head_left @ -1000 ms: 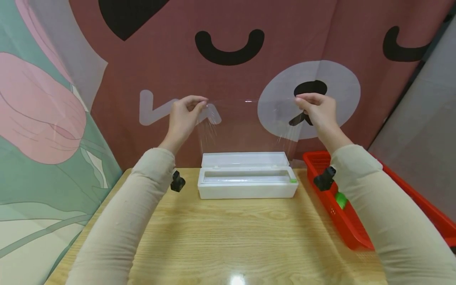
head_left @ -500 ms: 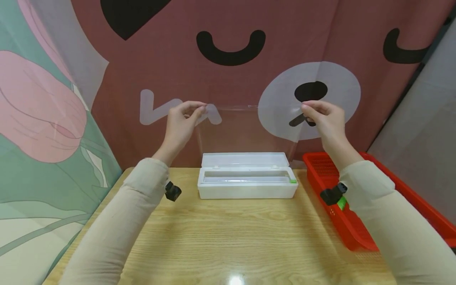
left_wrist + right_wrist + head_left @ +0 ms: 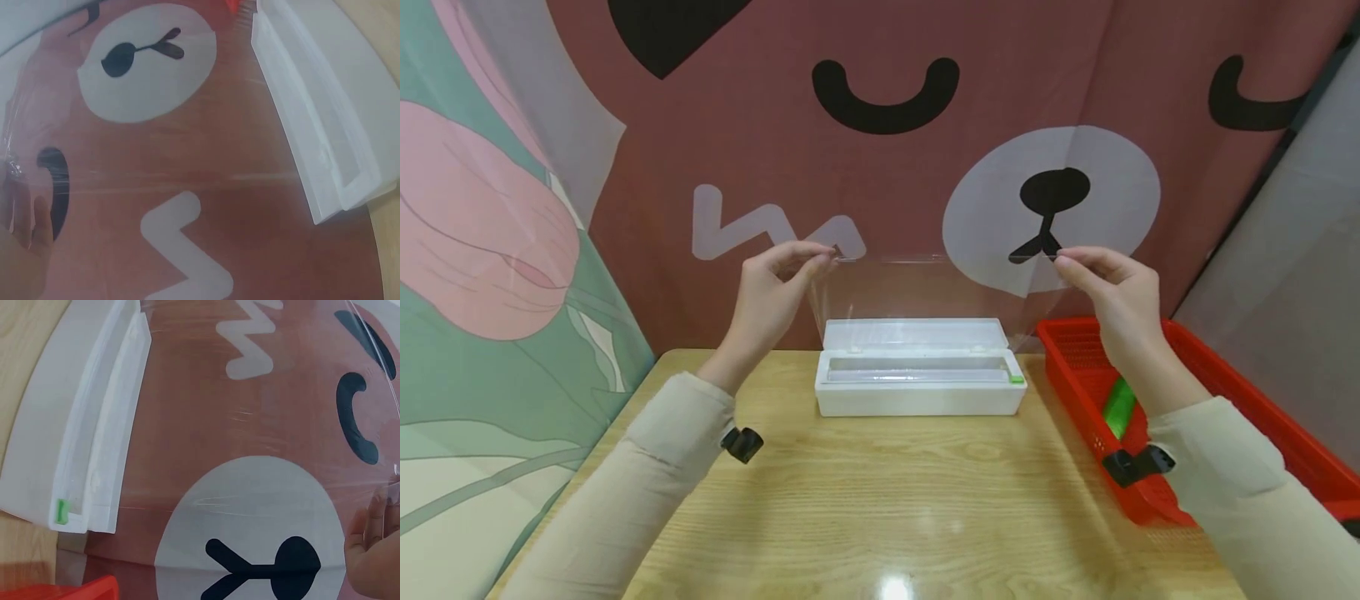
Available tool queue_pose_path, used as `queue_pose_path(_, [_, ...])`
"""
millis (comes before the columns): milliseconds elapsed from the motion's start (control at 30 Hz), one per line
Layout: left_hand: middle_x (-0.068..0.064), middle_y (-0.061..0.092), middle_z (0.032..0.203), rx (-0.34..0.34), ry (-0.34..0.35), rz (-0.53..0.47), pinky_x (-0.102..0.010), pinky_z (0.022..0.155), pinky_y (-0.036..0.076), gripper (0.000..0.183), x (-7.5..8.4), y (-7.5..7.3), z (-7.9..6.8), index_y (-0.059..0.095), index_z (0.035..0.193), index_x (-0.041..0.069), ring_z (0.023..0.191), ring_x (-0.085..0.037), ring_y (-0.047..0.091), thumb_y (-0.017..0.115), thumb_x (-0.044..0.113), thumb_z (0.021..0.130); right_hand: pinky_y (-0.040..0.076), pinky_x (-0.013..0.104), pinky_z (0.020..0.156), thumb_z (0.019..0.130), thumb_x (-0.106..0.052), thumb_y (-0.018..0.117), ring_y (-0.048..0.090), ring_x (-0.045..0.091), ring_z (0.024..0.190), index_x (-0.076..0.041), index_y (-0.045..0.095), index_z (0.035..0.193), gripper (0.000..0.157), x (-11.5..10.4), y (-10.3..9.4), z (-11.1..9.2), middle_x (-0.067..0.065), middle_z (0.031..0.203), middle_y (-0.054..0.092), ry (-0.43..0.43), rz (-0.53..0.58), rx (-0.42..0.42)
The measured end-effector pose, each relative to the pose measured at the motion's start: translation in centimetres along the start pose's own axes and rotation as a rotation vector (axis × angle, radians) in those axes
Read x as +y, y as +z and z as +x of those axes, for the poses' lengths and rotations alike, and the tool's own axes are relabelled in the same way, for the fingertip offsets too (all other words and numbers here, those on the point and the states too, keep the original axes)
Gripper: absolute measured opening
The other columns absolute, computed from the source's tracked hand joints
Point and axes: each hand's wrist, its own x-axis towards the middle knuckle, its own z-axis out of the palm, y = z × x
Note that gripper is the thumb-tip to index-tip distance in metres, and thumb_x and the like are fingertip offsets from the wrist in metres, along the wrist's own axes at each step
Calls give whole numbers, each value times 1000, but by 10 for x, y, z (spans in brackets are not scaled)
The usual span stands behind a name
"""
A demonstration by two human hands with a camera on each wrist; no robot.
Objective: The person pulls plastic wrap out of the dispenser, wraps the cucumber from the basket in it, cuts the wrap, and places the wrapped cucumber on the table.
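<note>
A clear sheet of plastic wrap (image 3: 910, 287) hangs stretched between both hands above the table, its top edge roughly level. My left hand (image 3: 770, 292) pinches one upper corner between thumb and fingers. The opposite corner is pinched by my right hand (image 3: 1123, 312). Below and behind the sheet stands a white dispenser box (image 3: 917, 402) with its lid (image 3: 916, 335) raised, a roll lying inside and a small green slider (image 3: 1017, 380) at its right end. Through the film, both wrist views show the box (image 3: 312, 94) and the patterned cloth.
On the right of the wooden table (image 3: 850, 492), a red basket (image 3: 1075, 408) holds a bright green object (image 3: 1120, 408), partly covered by the right arm in the head view. A printed cloth (image 3: 895, 183) with a cartoon bear face hangs behind the table.
Both hands have come lower and moved farther apart, pulling the top edge of the plastic wrap down and wider. The box has stayed in place, and more of the green object shows.
</note>
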Motion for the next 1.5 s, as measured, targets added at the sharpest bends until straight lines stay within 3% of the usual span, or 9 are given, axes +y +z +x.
queue_pose_path(200, [-3, 74, 101, -38, 8, -11, -26, 80, 53, 18, 9, -3, -22, 74, 108, 6, 89, -14, 68, 68, 17, 95, 49, 14, 79, 92, -16, 73, 59, 13, 87, -9, 75, 107, 17, 0, -10, -19, -4, 93, 70, 3, 74, -36])
queue_pose_path(500, [-7, 74, 98, -79, 44, -44, -27, 72, 55, 14, 13, -7, -57, 74, 106, 5, 82, -14, 67, 68, 4, 93, 48, 16, 79, 93, -18, 71, 60, 12, 86, -4, 72, 110, 21, 0, -19, -50, -5, 89, 70, 35, -23, -50])
queue_pose_path(833, [0, 74, 93, -83, 102, 23, -23, 72, 52, 19, 16, -7, -93, 75, 102, 9, 82, -17, 66, 70, -3, 89, 48, 14, 78, 95, -11, 68, 63, 10, 85, -6, 73, 107, 14, 3, -29, -82, -5, 91, 72, 50, -66, -99])
queue_pose_path(1100, [-1, 75, 91, -117, 119, 17, -23, 75, 53, 20, 21, -9, -116, 75, 99, 7, 79, -13, 68, 71, -8, 86, 49, 17, 77, 94, 3, 65, 63, 12, 85, 0, 71, 107, 15, 12, -34, -107, -1, 89, 71, 80, 78, -143])
queue_pose_path(1500, [-1, 75, 93, -166, 112, -29, -21, 73, 51, 27, 13, -8, -155, 75, 101, 9, 80, -12, 65, 70, -12, 84, 51, 18, 79, 91, 12, 62, 64, 11, 82, 2, 70, 106, 20, 31, -36, -142, -1, 90, 72, 121, 98, -130])
